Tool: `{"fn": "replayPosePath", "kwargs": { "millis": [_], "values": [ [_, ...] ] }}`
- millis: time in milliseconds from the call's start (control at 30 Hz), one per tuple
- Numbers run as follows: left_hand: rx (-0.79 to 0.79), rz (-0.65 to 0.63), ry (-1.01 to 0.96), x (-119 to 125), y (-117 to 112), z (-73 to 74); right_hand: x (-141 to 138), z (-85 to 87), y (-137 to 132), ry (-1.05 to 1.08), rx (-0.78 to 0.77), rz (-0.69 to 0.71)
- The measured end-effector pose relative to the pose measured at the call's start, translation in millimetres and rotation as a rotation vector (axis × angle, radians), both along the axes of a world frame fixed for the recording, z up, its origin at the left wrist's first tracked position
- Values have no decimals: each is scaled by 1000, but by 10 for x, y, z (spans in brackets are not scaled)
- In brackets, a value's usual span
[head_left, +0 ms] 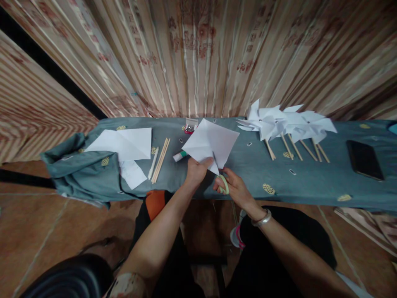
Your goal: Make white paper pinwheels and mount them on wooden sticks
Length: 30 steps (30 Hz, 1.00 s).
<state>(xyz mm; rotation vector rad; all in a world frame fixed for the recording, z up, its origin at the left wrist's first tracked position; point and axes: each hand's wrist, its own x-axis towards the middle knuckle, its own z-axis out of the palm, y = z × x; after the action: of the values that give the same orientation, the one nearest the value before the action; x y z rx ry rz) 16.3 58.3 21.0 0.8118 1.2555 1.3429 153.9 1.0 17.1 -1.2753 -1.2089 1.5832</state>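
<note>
1. The square paper sheet (211, 142) is held just above the near edge of the teal cloth (310, 178), at the middle of the table, tilted with one corner pointing down toward the person.
2. The left hand (195, 171) pinches the sheet near that low corner, thumb on top and fingers beneath, probably to keep it taut and off the cloth.
3. The right hand (235, 188) has its fingers curled through the pale green handle of what look like scissors (223, 183), meeting the sheet at the corner. The blades are hidden.
4. Just left lie a glue stick (180, 155), wooden sticks (161, 159) and loose sheets (124, 142), within easy reach.
5. At the far right, finished paper pinwheels (285, 124) lie together, apparently set aside. A phone (364, 159) lies beyond them.
</note>
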Motion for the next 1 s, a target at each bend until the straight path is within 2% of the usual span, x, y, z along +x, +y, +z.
{"fn": "replayPosePath", "kwargs": {
  "millis": [1000],
  "values": [
    [-1,-25,4,3,-10,-34,4,8,4,-31,46,16]
  ]
}}
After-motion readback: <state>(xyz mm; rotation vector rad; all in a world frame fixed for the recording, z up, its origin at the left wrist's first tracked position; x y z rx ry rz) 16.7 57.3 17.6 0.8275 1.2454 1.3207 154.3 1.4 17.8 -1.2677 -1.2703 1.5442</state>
